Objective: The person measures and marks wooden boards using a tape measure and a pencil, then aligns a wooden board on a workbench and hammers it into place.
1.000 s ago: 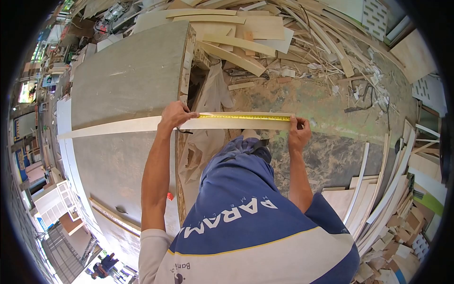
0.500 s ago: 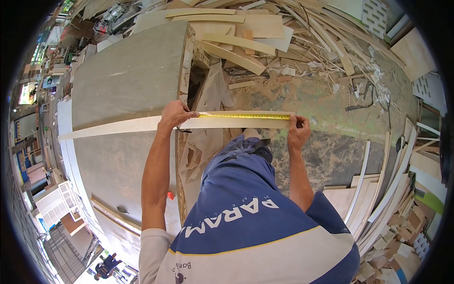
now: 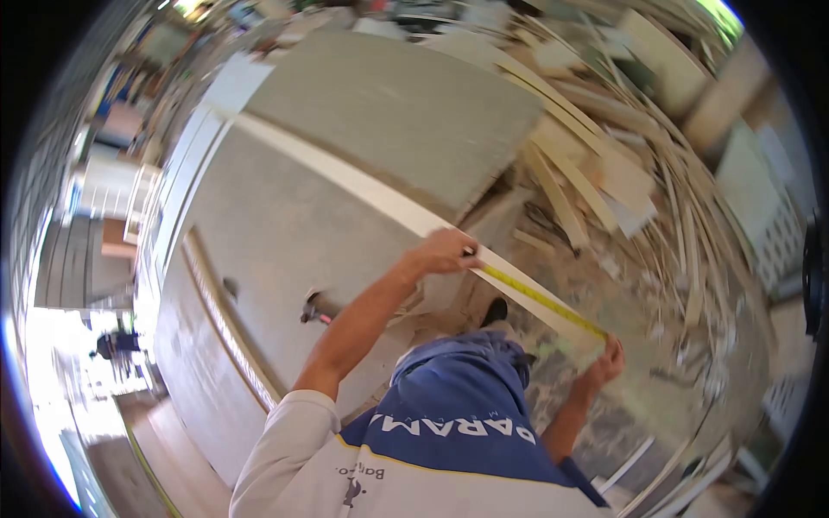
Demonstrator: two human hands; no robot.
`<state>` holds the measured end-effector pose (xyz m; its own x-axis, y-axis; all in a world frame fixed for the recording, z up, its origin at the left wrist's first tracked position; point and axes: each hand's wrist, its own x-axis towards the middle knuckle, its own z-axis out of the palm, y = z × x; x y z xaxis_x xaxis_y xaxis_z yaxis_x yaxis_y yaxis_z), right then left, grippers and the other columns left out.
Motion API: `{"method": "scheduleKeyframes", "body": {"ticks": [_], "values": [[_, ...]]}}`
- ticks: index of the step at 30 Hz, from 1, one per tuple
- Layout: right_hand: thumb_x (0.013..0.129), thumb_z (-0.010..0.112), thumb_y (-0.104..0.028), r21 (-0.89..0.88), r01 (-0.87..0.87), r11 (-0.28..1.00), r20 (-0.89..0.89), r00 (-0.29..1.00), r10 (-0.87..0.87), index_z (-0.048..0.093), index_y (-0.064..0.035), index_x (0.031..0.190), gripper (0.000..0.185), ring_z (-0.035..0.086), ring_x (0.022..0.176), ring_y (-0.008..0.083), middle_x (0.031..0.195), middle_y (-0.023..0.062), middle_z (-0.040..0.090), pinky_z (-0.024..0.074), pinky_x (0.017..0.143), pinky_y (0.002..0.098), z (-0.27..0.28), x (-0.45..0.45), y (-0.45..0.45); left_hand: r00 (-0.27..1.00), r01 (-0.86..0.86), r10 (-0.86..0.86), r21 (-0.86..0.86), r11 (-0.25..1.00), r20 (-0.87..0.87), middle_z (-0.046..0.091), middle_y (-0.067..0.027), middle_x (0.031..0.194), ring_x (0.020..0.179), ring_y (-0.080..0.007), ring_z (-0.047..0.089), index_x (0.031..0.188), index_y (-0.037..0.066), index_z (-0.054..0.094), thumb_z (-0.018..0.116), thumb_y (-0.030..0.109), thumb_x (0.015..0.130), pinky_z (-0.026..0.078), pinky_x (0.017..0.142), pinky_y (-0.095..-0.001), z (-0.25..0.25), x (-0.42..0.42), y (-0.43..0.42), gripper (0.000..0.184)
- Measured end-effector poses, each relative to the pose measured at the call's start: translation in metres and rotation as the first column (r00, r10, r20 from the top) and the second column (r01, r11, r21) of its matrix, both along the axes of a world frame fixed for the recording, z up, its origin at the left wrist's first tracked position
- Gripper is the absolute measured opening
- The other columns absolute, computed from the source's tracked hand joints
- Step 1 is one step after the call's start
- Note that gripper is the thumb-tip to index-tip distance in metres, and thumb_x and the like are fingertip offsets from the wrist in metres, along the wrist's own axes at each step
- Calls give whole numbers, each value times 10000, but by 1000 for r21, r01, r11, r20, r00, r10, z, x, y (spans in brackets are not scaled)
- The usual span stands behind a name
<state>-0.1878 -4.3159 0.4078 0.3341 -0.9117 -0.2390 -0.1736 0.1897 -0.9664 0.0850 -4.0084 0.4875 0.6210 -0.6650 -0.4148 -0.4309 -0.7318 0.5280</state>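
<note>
A long pale wooden strip [image 3: 345, 184] lies slantwise over the grey worktable, its near end jutting past the table's edge. Along that end runs the yellow blade of a tape measure [image 3: 544, 300]. My left hand [image 3: 442, 251] is closed over the strip and the tape near the table edge; a small dark item shows at its fingers, too blurred to name. At the strip's outer end, my right hand [image 3: 607, 363] pinches the tape's end against the wood. The tape's case is not visible.
A raised grey panel [image 3: 406, 104] lies on the worktable [image 3: 259, 207] beyond the strip. A tool with a red mark [image 3: 315, 309] rests near my left forearm. Scrap wood strips [image 3: 596, 164] litter the floor at right. Another person [image 3: 117, 345] is far off at left.
The view has turned, so the strip now slants down to the right. Both hands keep hold of the tape along the strip. The tool with the red mark shows more fully.
</note>
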Motion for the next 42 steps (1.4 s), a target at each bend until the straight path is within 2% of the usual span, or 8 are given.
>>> {"method": "scheduleKeyframes", "body": {"ticks": [6,12,15,19,22,30,38,42], "values": [[907,634,-78,-203,-454,868,82,875,477,623,9,971,108,560,890,121,1011,29,574,472,820,276,82,76,46,986,-160,138,-329,931,-90,665,-154,836,807,-331,638,995,85,653,599,292,903,478,722,-422,24,-87,40,233],[853,687,-130,-339,-868,363,149,331,932,561,-8,1163,357,543,988,174,1196,86,531,439,863,311,123,133,211,782,-588,591,-544,598,-195,653,-113,884,845,-247,619,1043,48,617,576,210,930,471,781,-361,16,-167,102,202],[842,698,-212,-448,-893,50,37,37,999,466,-20,1303,550,509,1082,227,1222,112,510,416,902,363,132,111,307,340,-777,562,-561,-284,-754,596,11,916,856,-75,569,1051,69,595,540,161,985,476,745,-244,-1,-202,147,125],[882,644,-190,-610,-727,-314,-144,-288,947,420,-5,1344,546,504,1117,311,1225,171,517,417,898,416,107,72,419,169,-523,235,-289,-802,-957,583,-13,909,851,-99,572,1038,73,565,554,155,977,494,737,-248,7,-247,210,104],[893,619,-165,-659,-607,-443,-260,-369,892,408,7,1350,532,509,1093,366,1200,208,526,417,891,443,98,46,477,120,-401,12,-60,-914,-993,586,-23,893,865,-120,592,1012,68,563,550,151,977,507,741,-261,19,-282,259,91],[880,547,-88,-606,-469,-642,-363,-556,748,460,21,1283,426,513,1024,398,1108,228,539,429,899,454,73,48,563,-296,-140,291,-260,-955,-910,596,25,997,930,-88,551,1040,93,576,623,143,936,441,859,-289,-2,-321,370,124],[905,583,-158,-530,-495,-688,-613,-338,715,612,-50,1059,190,571,957,358,971,154,626,465,849,444,77,130,599,-266,-257,627,-573,-779,-733,588,-11,1072,1031,-118,530,1146,63,582,679,173,895,410,916,-324,-39,-292,470,290],[911,601,-189,-684,-438,-583,-540,-234,809,648,-64,993,157,585,946,349,978,147,649,474,830,443,45,205,630,-607,-546,779,-630,-552,-157,477,-149,1268,1196,-280,448,1256,37,524,780,247,771,357,1017,-404,-29,-307,489,587]]}}
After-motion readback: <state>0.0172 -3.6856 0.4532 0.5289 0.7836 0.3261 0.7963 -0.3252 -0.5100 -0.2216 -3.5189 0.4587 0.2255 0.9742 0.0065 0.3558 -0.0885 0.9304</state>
